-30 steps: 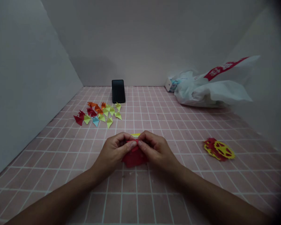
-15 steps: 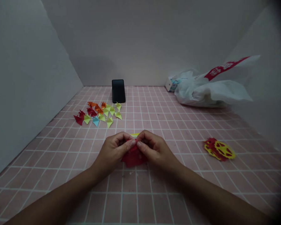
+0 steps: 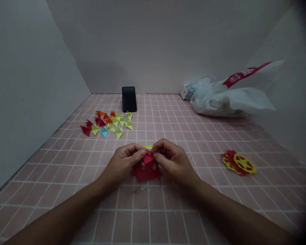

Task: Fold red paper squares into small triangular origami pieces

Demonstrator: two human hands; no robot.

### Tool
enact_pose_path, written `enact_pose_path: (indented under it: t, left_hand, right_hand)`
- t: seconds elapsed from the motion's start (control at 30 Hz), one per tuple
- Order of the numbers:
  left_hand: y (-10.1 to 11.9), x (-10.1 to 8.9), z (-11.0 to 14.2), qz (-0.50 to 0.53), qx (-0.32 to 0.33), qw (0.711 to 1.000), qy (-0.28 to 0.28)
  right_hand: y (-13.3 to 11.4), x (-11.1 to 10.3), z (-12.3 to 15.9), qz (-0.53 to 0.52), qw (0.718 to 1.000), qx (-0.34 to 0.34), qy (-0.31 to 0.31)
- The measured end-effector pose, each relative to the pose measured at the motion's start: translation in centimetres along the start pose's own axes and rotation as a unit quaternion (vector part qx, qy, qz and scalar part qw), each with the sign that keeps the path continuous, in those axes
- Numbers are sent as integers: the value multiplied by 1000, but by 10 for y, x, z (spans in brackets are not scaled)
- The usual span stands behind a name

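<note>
Between my fingertips is a small folded piece of red paper (image 3: pixel 148 157). My left hand (image 3: pixel 127 160) pinches its left side between thumb and fingers. On its right side, the thumb and index finger of my right hand (image 3: pixel 171 159) grip the edge. Beneath both hands lie flat red paper sheets (image 3: pixel 146 173) on the tabletop, partly covered. A strip of yellow paper (image 3: pixel 148 147) shows just behind my fingers.
Several folded paper cranes (image 3: pixel 108 122) in red, orange, yellow and blue sit at the left. A black phone (image 3: pixel 129 99) leans at the back. Red and yellow paper cut-outs (image 3: pixel 239 162) lie at the right, with a white plastic bag (image 3: pixel 219 100) and a small box (image 3: pixel 185 92) behind.
My fingertips have moved slightly apart, and the right hand has shifted a little up and right. More of the small folded red paper now shows between them.
</note>
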State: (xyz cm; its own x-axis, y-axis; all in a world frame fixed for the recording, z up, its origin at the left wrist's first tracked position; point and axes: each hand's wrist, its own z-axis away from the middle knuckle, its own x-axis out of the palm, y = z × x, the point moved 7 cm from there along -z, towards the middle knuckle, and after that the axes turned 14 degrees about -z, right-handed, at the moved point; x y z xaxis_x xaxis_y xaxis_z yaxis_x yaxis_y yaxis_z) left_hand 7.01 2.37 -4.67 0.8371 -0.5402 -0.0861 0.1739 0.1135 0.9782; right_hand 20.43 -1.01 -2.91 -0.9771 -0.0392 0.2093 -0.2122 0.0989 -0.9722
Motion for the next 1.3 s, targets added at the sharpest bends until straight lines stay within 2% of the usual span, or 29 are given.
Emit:
enact_pose_path:
  t: [0.3,0.43,0.5,0.67,0.73,1.03,1.3]
  left_hand:
    - [13,-7,4,-82,22,995,57]
    - [14,-9,5,-101,35,991,74]
    - [12,-10,4,-102,36,991,76]
    - [6,-9,1,-75,17,995,58]
    - [5,-7,0,-65,15,997,44]
    - [3,-2,2,14,8,1000,20]
    - [1,-6,2,11,-6,999,35]
  right_hand:
    - [13,2,-3,-95,993,73,-2]
    - [14,4,-2,-86,993,81,-28]
    - [11,6,0,-69,994,69,-42]
    - [-1,10,3,42,996,-28,-72]
    - [-2,10,2,57,995,-46,-67]
    - [10,-3,-2,-39,999,9,-3]
    - [5,0,-1,-36,999,-6,-12]
